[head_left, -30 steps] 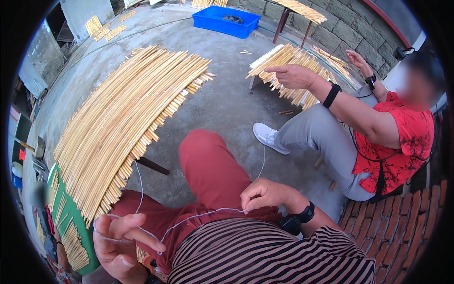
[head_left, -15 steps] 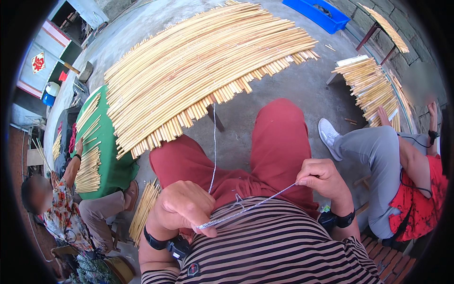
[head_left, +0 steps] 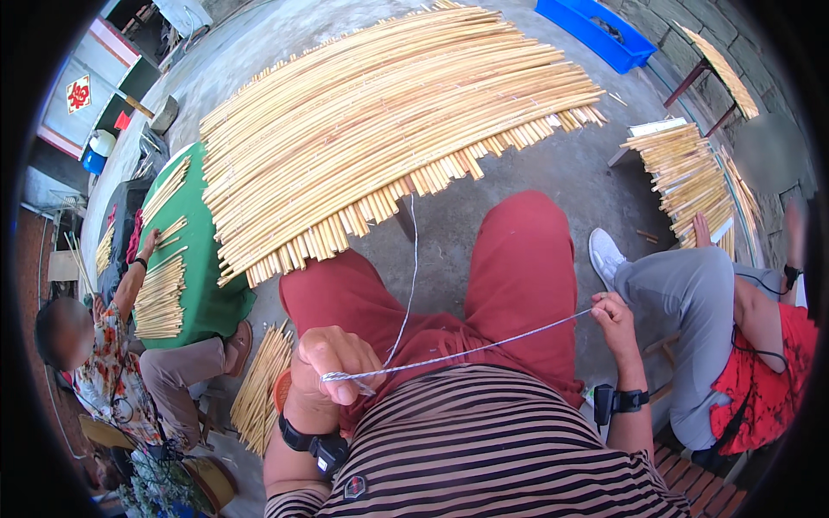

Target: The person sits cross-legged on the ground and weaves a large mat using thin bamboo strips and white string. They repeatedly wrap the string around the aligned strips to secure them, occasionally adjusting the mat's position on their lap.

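A thin pale cord (head_left: pixel 484 347) stretches taut across my lap between my two hands. My left hand (head_left: pixel 338 358) is closed, with the cord looped round a fingertip and a short tail beside it. Pinched fingers of my right hand (head_left: pixel 615 321) grip the cord's other end, above my right thigh. From near my left hand a slack length of cord (head_left: pixel 414 268) runs up to the edge of a large mat of slender tan sticks (head_left: pixel 389 129), laid side by side in front of my knees.
At left, a person handles sticks on a green cloth (head_left: pixel 197 259). More loose sticks (head_left: pixel 259 397) lie by my left leg. On the right another person's hand (head_left: pixel 701 231) rests by a smaller stick mat (head_left: pixel 682 177). A blue tub (head_left: pixel 596 30) stands beyond the mat.
My hands have moved farther apart: the right went outward to the right, the left slightly left and up. The cord span between them is longer.
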`<act>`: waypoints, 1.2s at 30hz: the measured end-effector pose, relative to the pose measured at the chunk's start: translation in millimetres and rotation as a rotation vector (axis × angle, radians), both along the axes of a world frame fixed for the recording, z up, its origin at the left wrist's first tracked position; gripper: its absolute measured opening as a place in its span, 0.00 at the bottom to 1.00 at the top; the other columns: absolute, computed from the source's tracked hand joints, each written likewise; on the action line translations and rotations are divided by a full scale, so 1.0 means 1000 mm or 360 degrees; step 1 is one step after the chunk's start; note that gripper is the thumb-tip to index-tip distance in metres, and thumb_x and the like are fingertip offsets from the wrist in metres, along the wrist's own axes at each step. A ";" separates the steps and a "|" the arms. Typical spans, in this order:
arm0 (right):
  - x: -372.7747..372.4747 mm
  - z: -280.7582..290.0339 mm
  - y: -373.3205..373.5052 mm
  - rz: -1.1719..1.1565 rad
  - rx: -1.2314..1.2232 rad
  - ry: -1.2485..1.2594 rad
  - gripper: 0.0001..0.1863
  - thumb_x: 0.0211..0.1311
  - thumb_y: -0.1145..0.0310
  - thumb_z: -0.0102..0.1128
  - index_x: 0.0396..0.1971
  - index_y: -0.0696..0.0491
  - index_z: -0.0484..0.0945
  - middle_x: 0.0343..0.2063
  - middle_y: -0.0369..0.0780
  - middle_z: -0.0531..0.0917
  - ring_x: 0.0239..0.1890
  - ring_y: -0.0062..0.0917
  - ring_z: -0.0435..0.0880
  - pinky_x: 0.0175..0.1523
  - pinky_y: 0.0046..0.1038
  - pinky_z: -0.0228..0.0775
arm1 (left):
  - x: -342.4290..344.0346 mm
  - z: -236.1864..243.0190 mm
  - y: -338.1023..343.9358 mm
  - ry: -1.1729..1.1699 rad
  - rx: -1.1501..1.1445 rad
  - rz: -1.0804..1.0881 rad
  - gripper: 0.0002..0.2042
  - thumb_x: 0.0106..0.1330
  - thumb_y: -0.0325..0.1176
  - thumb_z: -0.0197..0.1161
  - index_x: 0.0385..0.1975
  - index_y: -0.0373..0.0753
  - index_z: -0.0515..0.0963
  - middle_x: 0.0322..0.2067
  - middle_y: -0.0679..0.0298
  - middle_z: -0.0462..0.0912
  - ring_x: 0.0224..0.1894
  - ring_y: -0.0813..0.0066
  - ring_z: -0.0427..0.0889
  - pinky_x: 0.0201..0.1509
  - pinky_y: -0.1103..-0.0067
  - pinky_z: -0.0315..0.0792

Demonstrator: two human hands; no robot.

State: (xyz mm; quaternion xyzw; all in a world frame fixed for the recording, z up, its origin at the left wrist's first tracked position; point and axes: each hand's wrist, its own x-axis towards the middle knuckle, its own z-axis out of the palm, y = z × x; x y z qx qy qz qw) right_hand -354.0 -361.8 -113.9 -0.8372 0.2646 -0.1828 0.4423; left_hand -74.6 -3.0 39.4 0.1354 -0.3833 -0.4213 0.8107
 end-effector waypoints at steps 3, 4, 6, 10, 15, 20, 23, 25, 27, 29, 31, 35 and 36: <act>-0.029 -0.033 -0.012 -0.0394 0.0354 0.0312 0.05 0.56 0.73 0.61 0.24 0.58 0.78 0.21 0.32 0.77 0.24 0.16 0.72 0.31 0.21 0.63 | -0.009 -0.037 0.004 0.0338 0.0759 0.0031 0.09 0.69 0.34 0.58 0.35 0.33 0.78 0.12 0.69 0.68 0.11 0.83 0.58 0.17 0.83 0.51; -0.040 -0.041 -0.015 -0.0569 0.0550 0.0481 0.05 0.56 0.73 0.62 0.23 0.57 0.78 0.20 0.32 0.77 0.23 0.15 0.71 0.30 0.22 0.62 | -0.006 -0.043 -0.003 0.0294 0.1220 0.0067 0.10 0.70 0.35 0.57 0.35 0.34 0.78 0.12 0.70 0.67 0.11 0.85 0.57 0.16 0.85 0.50; -0.062 -0.057 -0.020 -0.0710 0.0371 0.0540 0.06 0.56 0.71 0.63 0.23 0.57 0.78 0.17 0.30 0.75 0.21 0.13 0.69 0.29 0.21 0.61 | 0.002 -0.063 -0.017 0.0217 0.1860 0.0112 0.10 0.72 0.35 0.54 0.34 0.35 0.76 0.13 0.70 0.68 0.11 0.87 0.55 0.15 0.87 0.48; -0.113 -0.101 -0.034 -0.0857 0.0340 0.0576 0.10 0.58 0.66 0.64 0.20 0.52 0.77 0.16 0.29 0.73 0.18 0.11 0.67 0.24 0.18 0.56 | 0.007 -0.109 -0.035 0.0264 0.2203 -0.0012 0.10 0.72 0.33 0.51 0.32 0.36 0.76 0.14 0.71 0.69 0.12 0.89 0.60 0.13 0.90 0.48; -0.149 -0.133 -0.025 -0.1050 0.0667 0.0483 0.09 0.57 0.68 0.64 0.19 0.49 0.75 0.14 0.27 0.69 0.17 0.12 0.64 0.21 0.18 0.55 | 0.000 -0.128 -0.047 0.0029 0.2385 0.0092 0.09 0.72 0.31 0.51 0.30 0.36 0.75 0.14 0.70 0.71 0.11 0.88 0.60 0.12 0.88 0.48; -0.158 -0.139 -0.001 -0.1045 0.1042 0.0609 0.09 0.57 0.69 0.64 0.20 0.48 0.73 0.14 0.28 0.67 0.15 0.14 0.63 0.18 0.20 0.56 | 0.016 -0.143 -0.034 0.0434 0.2168 0.0174 0.08 0.72 0.31 0.52 0.32 0.35 0.75 0.15 0.69 0.72 0.10 0.88 0.59 0.11 0.88 0.49; -0.146 -0.131 0.007 -0.1097 0.1046 0.0988 0.11 0.57 0.68 0.65 0.20 0.48 0.72 0.14 0.28 0.66 0.14 0.14 0.63 0.17 0.20 0.54 | 0.012 -0.143 -0.038 0.0062 0.2290 0.0236 0.08 0.69 0.32 0.56 0.39 0.34 0.76 0.26 0.61 0.78 0.21 0.80 0.73 0.20 0.84 0.64; -0.145 -0.130 0.005 -0.1179 0.0953 0.0918 0.11 0.53 0.71 0.67 0.18 0.51 0.73 0.15 0.29 0.71 0.18 0.14 0.68 0.24 0.19 0.61 | 0.008 -0.139 -0.037 -0.0884 0.2227 0.0447 0.11 0.66 0.32 0.59 0.45 0.34 0.76 0.38 0.55 0.80 0.36 0.70 0.78 0.34 0.78 0.72; -0.145 -0.143 -0.001 -0.1176 0.0821 0.0775 0.12 0.53 0.72 0.67 0.17 0.52 0.71 0.17 0.31 0.74 0.19 0.14 0.68 0.23 0.20 0.59 | 0.003 -0.129 -0.026 -0.2274 0.1719 0.0774 0.17 0.63 0.31 0.62 0.51 0.36 0.76 0.52 0.51 0.78 0.55 0.59 0.76 0.53 0.69 0.74; -0.121 -0.132 -0.007 -0.1037 0.0714 0.0326 0.13 0.54 0.75 0.65 0.18 0.52 0.69 0.23 0.34 0.77 0.20 0.13 0.69 0.23 0.18 0.59 | 0.004 -0.058 -0.022 -0.2483 0.1949 0.0272 0.20 0.58 0.33 0.65 0.52 0.42 0.78 0.59 0.57 0.73 0.66 0.56 0.64 0.67 0.66 0.61; -0.078 -0.082 0.001 -0.0995 0.0752 -0.0103 0.12 0.57 0.79 0.61 0.20 0.53 0.68 0.30 0.39 0.80 0.20 0.13 0.70 0.23 0.15 0.59 | 0.010 -0.006 -0.014 -0.2851 0.1738 0.0180 0.18 0.56 0.35 0.66 0.49 0.45 0.80 0.55 0.61 0.77 0.61 0.58 0.70 0.61 0.68 0.67; 0.010 0.040 0.026 -0.0790 0.0627 -0.0537 0.09 0.61 0.83 0.53 0.26 0.54 0.66 0.36 0.48 0.81 0.19 0.14 0.73 0.22 0.13 0.63 | 0.027 0.101 0.010 -0.2588 0.1590 0.0305 0.13 0.56 0.35 0.66 0.42 0.44 0.84 0.40 0.63 0.85 0.36 0.60 0.85 0.37 0.72 0.78; 0.037 0.062 0.029 -0.0657 0.0625 -0.0546 0.08 0.62 0.83 0.53 0.27 0.54 0.66 0.35 0.48 0.81 0.18 0.14 0.74 0.22 0.14 0.64 | 0.021 0.130 0.025 -0.2620 0.1613 0.0284 0.12 0.57 0.33 0.65 0.42 0.43 0.84 0.39 0.61 0.86 0.37 0.62 0.86 0.34 0.74 0.78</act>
